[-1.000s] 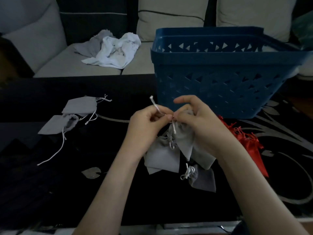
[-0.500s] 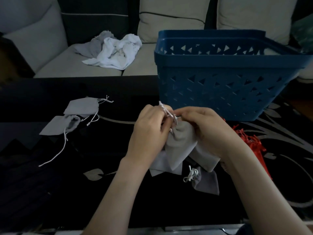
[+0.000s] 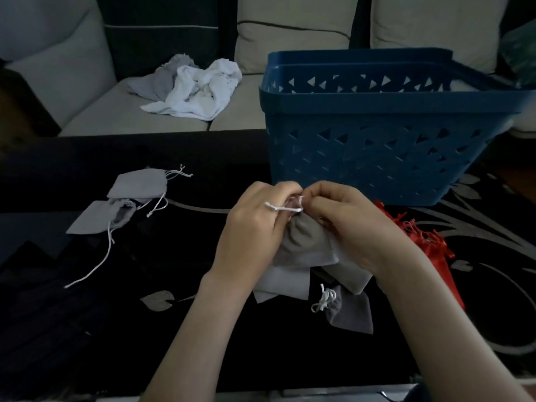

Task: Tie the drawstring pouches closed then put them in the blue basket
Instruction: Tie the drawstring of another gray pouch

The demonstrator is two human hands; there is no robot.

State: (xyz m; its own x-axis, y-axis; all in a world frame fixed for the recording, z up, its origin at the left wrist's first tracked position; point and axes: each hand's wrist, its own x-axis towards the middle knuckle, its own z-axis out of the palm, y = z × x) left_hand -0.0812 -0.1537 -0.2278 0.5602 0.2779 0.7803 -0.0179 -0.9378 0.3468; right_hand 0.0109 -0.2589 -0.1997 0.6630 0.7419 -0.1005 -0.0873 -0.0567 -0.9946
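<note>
- Head view: I saw both hands close together at the middle of the table (image 3: 203, 329), knuckles nearly touching.
- The left hand (image 3: 249, 227) had its fingers curled around the gathered neck of a grey pouch (image 3: 304, 242), and a short length of white drawstring (image 3: 285, 209) lay across its fingers.
- The right hand (image 3: 353, 224) pinched the same drawstring at the mouth of the pouch, fingers bent tightly. I could not tell whether a knot was formed.
- The body of the pouch hung below the hands, at six o'clock from the fingertips, over two more grey pouches: a flat pouch (image 3: 284, 285) and a slanted pouch (image 3: 351, 274).
- At five o'clock from the hands lay a darker grey pouch (image 3: 351, 311) with its cord bunched in a knot at the neck.
- The blue basket (image 3: 377, 158) stood on the table at one o'clock from the hands, just beyond them. Its inside was not visible to me.
- At three o'clock, just beside the right wrist, lay red pouches (image 3: 426, 245) in a heap.
- At nine to ten o'clock, well apart from the hands, lay an upper open pouch (image 3: 139, 184) and a lower open pouch (image 3: 95, 217), overlapping, with loose cords trailing toward seven o'clock.
- Beyond the table at eleven o'clock, a sofa (image 3: 116, 111) carried a crumpled white cloth (image 3: 200, 91).
</note>
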